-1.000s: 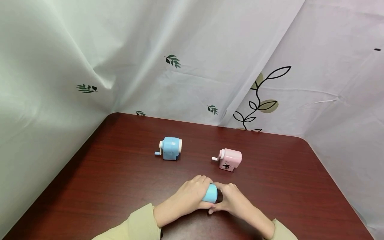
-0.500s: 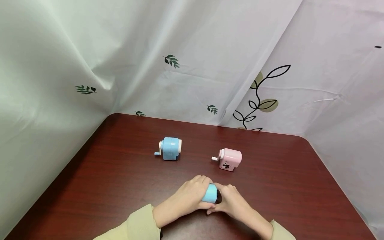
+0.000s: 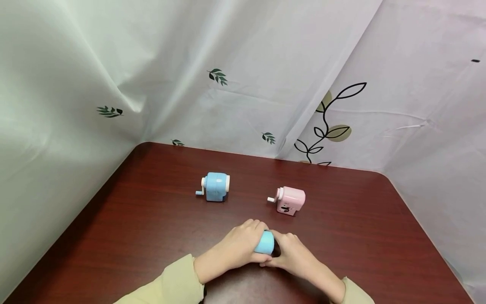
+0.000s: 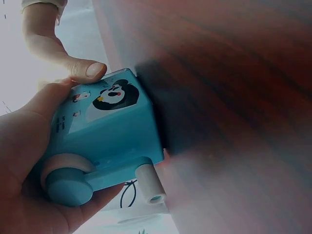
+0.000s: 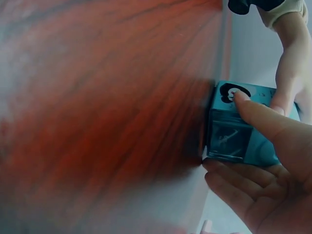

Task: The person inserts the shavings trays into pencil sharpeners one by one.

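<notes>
A teal crank pencil sharpener (image 3: 265,242) stands on the table between both hands, near the body. From above, the left hand (image 3: 240,245) grips it, thumb on the near side and fingers over the far side. In the left wrist view a cartoon panda and the crank handle (image 4: 150,184) show on the sharpener. The right hand (image 3: 295,255) holds its other end, thumb against the panda face and fingers on the opposite face. A clear shavings drawer (image 5: 228,140) shows between that thumb and fingers in the right wrist view and sits inside the body.
Farther back on the dark red wooden table (image 3: 159,219) stands a blue crank sharpener (image 3: 216,187), with a pink one (image 3: 291,201) to its right. A white curtain (image 3: 243,105) with leaf prints hangs behind the table and along its sides.
The right thumb has shifted slightly along the near side of the sharpener. Both hands keep their hold, and the other two sharpeners stay put.
</notes>
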Demonstrator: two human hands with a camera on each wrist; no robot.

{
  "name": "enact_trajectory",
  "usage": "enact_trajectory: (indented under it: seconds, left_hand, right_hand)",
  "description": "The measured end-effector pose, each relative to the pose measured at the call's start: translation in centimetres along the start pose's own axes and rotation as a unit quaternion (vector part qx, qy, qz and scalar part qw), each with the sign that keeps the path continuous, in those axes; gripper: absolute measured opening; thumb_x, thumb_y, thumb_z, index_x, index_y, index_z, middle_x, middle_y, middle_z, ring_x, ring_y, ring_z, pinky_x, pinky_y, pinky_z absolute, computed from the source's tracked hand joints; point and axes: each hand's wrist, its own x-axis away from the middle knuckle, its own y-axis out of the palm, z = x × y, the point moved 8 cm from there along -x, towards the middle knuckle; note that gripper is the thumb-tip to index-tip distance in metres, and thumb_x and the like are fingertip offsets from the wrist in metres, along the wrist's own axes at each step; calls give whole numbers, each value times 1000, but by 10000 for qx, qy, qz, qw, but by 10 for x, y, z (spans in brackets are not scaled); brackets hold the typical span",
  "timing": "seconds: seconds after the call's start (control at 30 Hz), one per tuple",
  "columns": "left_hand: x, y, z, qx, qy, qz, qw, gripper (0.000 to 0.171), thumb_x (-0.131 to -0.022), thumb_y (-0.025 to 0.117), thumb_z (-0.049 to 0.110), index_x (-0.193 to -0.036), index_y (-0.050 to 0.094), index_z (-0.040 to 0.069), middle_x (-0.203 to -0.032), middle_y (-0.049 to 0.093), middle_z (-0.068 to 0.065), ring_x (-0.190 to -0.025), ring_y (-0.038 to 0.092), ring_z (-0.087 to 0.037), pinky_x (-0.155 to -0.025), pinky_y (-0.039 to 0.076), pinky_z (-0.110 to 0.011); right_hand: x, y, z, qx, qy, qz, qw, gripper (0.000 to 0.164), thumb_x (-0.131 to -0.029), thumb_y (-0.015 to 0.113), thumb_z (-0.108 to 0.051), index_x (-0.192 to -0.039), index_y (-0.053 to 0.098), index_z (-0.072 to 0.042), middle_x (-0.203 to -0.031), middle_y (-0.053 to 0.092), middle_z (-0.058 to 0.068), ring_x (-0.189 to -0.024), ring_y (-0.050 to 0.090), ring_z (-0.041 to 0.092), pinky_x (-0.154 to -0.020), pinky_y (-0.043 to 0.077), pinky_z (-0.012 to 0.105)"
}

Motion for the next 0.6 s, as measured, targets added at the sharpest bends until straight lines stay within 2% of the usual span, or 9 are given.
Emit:
enact_trajectory:
  seconds: [0.13, 0.2, 0.3, 0.37, 0.43, 0.5, 0.6]
  left_hand:
    - [0, 0, -3, -201, -20, -27, 9998, 60, -74, 66, 53, -110, 53, 7, -97, 56, -1, -85, 49, -12, -64, 48, -23]
    - [1, -1, -4, -295, -22, -13, 9996, 66, -74, 65, 55, -117, 51, 7, -103, 56, -2, -92, 49, -13, -70, 49, -26]
    - [2, -3, -7, -320, -75, -54, 9994, 78, -74, 60, 62, -129, 45, 7, -119, 54, -4, -107, 48, -16, -84, 47, -32]
    - [3, -7, -10, -274, -146, -91, 9995, 84, -76, 54, 66, -136, 39, 8, -131, 48, -6, -119, 42, -20, -93, 42, -37]
    - [5, -12, -13, -278, -260, -124, 9992, 88, -79, 45, 70, -141, 31, 10, -141, 38, -8, -128, 33, -22, -101, 34, -40]
    - [8, -18, -18, -314, -401, -93, 9987, 90, -81, 38, 73, -144, 24, 11, -148, 27, -7, -133, 23, -22, -105, 27, -43]
    - [13, -29, -26, -432, -630, 55, 9971, 90, -82, 31, 74, -146, 15, 13, -153, 11, -4, -137, 9, -18, -108, 20, -45]
  right_hand:
    - [-1, 2, 0, -105, 70, -242, 9996, 50, -67, 76, -43, -104, 57, -15, -83, 61, -12, -69, 54, 3, -64, 47, 24]
    - [-1, 3, 0, -110, 60, -338, 9994, 52, -69, 75, -43, -109, 56, -15, -87, 61, -12, -74, 55, 4, -68, 48, 27]
    - [1, 4, 1, -4, 75, -404, 9992, 63, -71, 73, -44, -121, 52, -12, -107, 61, -4, -95, 56, 11, -81, 48, 34]
    - [4, 3, 3, 115, 112, -412, 9990, 72, -72, 72, -45, -130, 47, -9, -123, 56, 3, -113, 49, 18, -90, 44, 40]
    - [7, 1, 5, 260, 115, -364, 9989, 80, -73, 72, -44, -135, 40, -5, -136, 45, 9, -126, 37, 24, -98, 36, 46]
    - [9, -2, 6, 420, 53, -263, 9988, 84, -72, 72, -43, -137, 37, -3, -140, 40, 12, -130, 28, 28, -101, 30, 50]
    - [13, -10, 7, 758, -116, 15, 9971, 85, -73, 72, -42, -138, 35, -3, -142, 37, 12, -133, 22, 28, -103, 24, 53]
